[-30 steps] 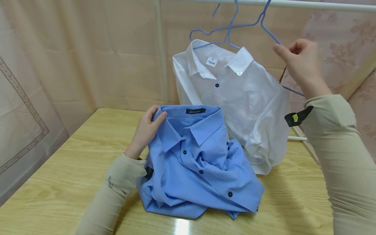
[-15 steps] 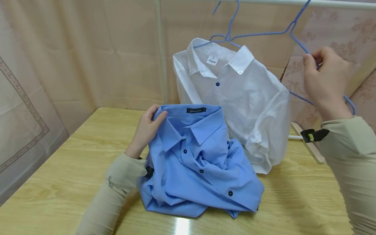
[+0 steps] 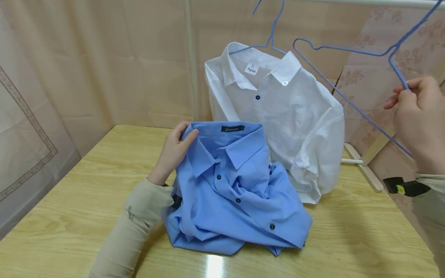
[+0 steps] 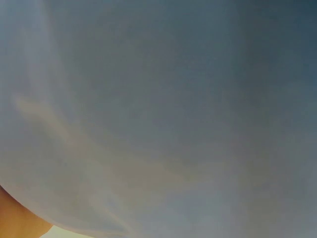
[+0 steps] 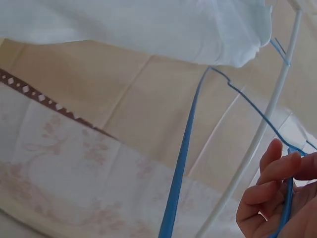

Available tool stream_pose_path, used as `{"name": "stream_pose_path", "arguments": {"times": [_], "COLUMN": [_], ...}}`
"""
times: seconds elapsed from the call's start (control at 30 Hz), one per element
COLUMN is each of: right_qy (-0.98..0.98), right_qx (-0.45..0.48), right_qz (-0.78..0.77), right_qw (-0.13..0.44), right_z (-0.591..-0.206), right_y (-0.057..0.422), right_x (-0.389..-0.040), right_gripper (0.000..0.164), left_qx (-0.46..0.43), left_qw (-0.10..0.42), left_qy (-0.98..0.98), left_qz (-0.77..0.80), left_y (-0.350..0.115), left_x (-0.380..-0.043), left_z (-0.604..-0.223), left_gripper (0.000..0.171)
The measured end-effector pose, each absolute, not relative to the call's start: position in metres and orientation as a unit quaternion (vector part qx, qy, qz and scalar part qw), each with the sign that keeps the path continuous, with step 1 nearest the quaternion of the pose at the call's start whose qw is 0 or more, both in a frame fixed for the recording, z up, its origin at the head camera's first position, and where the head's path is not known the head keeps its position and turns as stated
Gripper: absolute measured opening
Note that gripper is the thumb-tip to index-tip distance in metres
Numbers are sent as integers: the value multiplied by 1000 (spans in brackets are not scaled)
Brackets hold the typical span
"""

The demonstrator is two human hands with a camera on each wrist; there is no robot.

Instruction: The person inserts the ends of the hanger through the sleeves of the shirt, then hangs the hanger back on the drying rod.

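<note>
My left hand (image 3: 172,151) grips the blue shirt (image 3: 222,216) by the left side of its collar, thumb over the front. The shirt lies bunched on the table, its collar raised and dark buttons facing me. In the left wrist view blurred cloth fills nearly everything. My right hand (image 3: 422,116) pinches a bare blue wire hanger (image 3: 351,49) by its right shoulder, close to the neck. The right wrist view shows the fingers (image 5: 262,198) curled round the wire. Behind the blue shirt a white shirt (image 3: 278,112) hangs on another blue hanger (image 3: 270,38).
A white rail (image 3: 340,3) runs across the top. The rack's wooden foot (image 3: 373,179) and a white lower bar (image 3: 351,161) stand at the right of the wooden table (image 3: 87,193). Beige curtain (image 3: 139,69) covers the back, with patterned cloth on either side.
My right hand has moved right and down, bringing the bare hanger away from the white shirt. My left hand and the blue shirt stay almost in place.
</note>
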State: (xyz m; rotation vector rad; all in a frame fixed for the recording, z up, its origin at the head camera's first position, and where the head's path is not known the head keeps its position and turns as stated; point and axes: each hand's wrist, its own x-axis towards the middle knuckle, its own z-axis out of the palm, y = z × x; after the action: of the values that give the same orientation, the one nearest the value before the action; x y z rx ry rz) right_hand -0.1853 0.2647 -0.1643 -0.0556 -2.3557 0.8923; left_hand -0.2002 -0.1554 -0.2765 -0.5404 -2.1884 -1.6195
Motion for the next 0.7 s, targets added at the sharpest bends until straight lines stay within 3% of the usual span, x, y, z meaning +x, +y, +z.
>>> {"name": "stream_pose_path", "arguments": {"times": [0.17, 0.4, 0.6, 0.7], "right_qy": [-834, -794, -826, -818], "right_qx": [2, -52, -75, -47], "right_qz": [440, 466, 346, 315], "right_qw": [333, 387, 438, 480], "right_z": [-177, -192, -201, -210], "right_y": [281, 294, 302, 324], "right_x": [-182, -176, -170, -181], "right_gripper": [12, 33, 12, 16], "left_qx": [-193, -197, -198, -200], "left_qw": [179, 181, 179, 178], "left_qy": [-774, -772, -771, -769], "left_qz": [-575, -577, -578, -580], "left_y": [-156, -156, -155, -154], "left_x": [-200, -201, -201, -201], "left_z": [-274, -274, -275, -275], "left_gripper": [22, 21, 21, 22]}}
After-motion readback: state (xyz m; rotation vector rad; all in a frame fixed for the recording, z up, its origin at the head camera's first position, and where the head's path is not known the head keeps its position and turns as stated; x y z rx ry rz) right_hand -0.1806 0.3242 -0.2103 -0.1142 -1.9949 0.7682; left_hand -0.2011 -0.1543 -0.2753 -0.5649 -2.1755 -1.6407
